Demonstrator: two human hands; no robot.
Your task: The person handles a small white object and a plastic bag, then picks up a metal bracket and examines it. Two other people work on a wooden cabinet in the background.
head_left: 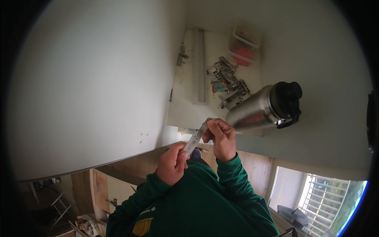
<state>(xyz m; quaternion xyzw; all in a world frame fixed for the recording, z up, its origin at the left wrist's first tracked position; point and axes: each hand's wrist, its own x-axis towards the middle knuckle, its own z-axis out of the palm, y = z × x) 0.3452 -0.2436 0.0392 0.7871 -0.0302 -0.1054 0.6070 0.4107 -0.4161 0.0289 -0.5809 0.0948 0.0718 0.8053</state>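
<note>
Both of my hands hold a narrow, pale, translucent strip-like packet, tilted up to the right in front of my chest. Its contents are too small to make out. My left hand pinches the lower end between thumb and fingers. At the upper end, the thumb and fingers of my right hand are closed on it. Just beyond my right hand a large steel bottle with a black lid stands on the white shelf. Behind the bottle lies a heap of metal cabinet hinges.
A long grey bar lies along the shelf, left of the hinges. Among them is a small colourful packet. Clear plastic tubs, with something red inside, stand at the back. White panels flank the shelf. A barred window is at lower right.
</note>
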